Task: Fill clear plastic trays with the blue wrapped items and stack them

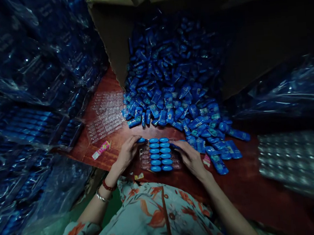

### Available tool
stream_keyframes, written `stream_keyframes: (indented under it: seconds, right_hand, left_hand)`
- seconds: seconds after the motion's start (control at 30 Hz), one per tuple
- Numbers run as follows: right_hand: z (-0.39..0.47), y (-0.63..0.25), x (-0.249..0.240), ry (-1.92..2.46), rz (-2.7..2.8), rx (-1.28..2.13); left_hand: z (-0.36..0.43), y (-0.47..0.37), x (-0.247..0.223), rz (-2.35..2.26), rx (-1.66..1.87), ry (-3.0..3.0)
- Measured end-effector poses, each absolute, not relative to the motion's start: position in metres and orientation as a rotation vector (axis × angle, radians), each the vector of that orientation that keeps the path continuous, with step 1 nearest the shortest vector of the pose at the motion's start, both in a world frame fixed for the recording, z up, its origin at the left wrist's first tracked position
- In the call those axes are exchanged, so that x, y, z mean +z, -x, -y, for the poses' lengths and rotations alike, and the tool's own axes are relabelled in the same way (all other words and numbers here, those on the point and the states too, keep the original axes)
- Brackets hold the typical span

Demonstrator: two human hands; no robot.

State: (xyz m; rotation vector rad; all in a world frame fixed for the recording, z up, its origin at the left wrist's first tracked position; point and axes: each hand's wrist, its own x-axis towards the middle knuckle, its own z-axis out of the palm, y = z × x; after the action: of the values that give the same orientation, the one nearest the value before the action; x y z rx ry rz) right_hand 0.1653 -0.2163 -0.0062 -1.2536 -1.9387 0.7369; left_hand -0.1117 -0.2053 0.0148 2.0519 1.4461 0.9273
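A clear plastic tray with rows of pockets lies in front of me. Glossy blue capsule-shaped pieces fill its two middle columns, while the side pockets show only clear plastic. At the tray's upper left corner, my left hand pinches another blue capsule-shaped piece. My right hand is at the upper right side, its fingers closed around a dark blue piece mostly hidden by them.
A large pile of small blue packages spills from an open cardboard box. Empty clear trays lie at left, more stacked trays at right. Plastic-wrapped blue stock rises on the left. Pink scraps lie on the reddish table.
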Motion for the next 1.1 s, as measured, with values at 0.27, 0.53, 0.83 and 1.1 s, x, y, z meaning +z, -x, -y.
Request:
stream_keyframes:
  seconds: [0.27,0.53,0.83,1.1]
  right_hand:
    - [0.194,-0.17,-0.002,1.29,1.907,0.773]
    - [0.188,-0.168,0.018,1.212,2.348,0.814]
    - [0.181,-0.153,0.041,1.17,2.455,0.932]
    - [0.108,-0.086,0.055,1.567,2.358,0.539]
  left_hand:
    - [0.213,0.119,0.009,-1.458,0.899,-2.117]
    - [0.209,0.109,0.016,-1.395,0.494,-2.36]
    - [0.196,0.138,0.032,-1.29,0.371,-2.351]
    - [0.132,0.118,0.046,-1.569,0.638,-2.13]
